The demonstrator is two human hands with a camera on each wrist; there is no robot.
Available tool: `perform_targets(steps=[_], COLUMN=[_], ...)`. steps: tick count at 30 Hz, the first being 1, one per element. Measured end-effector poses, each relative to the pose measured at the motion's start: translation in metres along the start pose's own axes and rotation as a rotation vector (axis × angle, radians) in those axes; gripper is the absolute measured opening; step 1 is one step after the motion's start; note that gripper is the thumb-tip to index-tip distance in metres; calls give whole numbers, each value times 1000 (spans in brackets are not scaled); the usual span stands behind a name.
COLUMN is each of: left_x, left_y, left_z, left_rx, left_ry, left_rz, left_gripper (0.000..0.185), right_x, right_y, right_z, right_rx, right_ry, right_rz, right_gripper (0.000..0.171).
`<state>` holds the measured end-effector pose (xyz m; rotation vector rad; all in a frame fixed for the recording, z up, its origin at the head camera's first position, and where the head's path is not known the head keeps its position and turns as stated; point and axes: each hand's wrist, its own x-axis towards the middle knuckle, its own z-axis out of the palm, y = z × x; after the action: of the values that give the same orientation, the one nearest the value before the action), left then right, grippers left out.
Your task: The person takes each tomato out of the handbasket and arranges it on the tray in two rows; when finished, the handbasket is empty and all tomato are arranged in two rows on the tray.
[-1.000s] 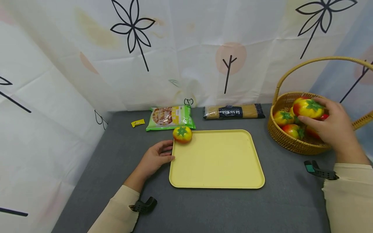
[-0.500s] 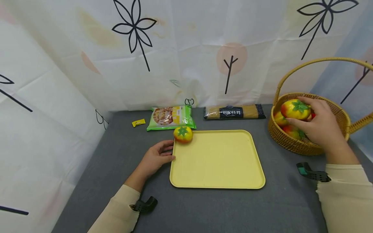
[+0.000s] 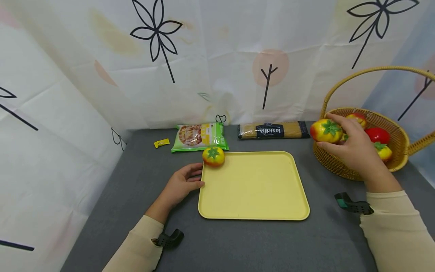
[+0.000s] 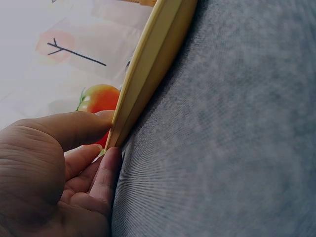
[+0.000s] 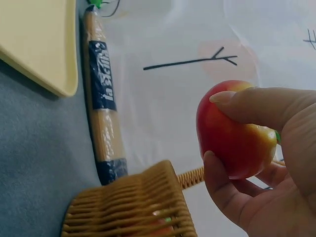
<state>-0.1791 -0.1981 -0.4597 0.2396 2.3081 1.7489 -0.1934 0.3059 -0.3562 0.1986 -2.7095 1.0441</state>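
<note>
My right hand [image 3: 353,145] grips a yellow-red toy tomato [image 3: 326,131] with a green leafy top, thumb on one side and fingers on the other. It is held up over the near-left rim of the wicker basket [image 3: 340,170]. In the right wrist view the tomato [image 5: 232,133] shows its red underside. My left hand [image 3: 181,185] holds the left edge of a yellow tray [image 3: 255,189]; in the left wrist view the thumb lies on the tray's rim [image 4: 140,74] and fingers are below it. Another similar tomato [image 3: 213,157] sits at the tray's far left corner.
Several red and yellow pieces, among them a red tomato [image 3: 378,135], lie in the basket under its tall handle [image 3: 374,69]. Behind the tray are a green snack bag [image 3: 200,138], a spaghetti pack [image 3: 272,130] and a small yellow packet [image 3: 161,143], before a printed curtain [image 3: 221,75].
My right hand has carried the tomato leftward from above the basket's middle to its left rim, uncovering the contents behind. The left hand and the tray have stayed in place.
</note>
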Motion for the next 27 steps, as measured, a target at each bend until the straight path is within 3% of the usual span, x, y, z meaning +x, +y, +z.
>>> perform_targets(steps=[7,14,19,27], left_x=[0,-1,-1,-1], left_y=[2,2,2,3], left_z=[0,0,0,1], left_rx=[8,7,9,10], left_ry=[2,7,7,9], left_rz=[1,-7,-5,-5], left_gripper=[67,67,66,67], right_x=[1,-1,-3,-5], right_y=[-3,-12,-18,-26], right_z=[8,21,33,53], right_rx=[12,84,91,113], right_ry=[25,-5,-5,-70], right_rz=[-60,-72,-138,-209], right_gripper=[77,74,67,67])
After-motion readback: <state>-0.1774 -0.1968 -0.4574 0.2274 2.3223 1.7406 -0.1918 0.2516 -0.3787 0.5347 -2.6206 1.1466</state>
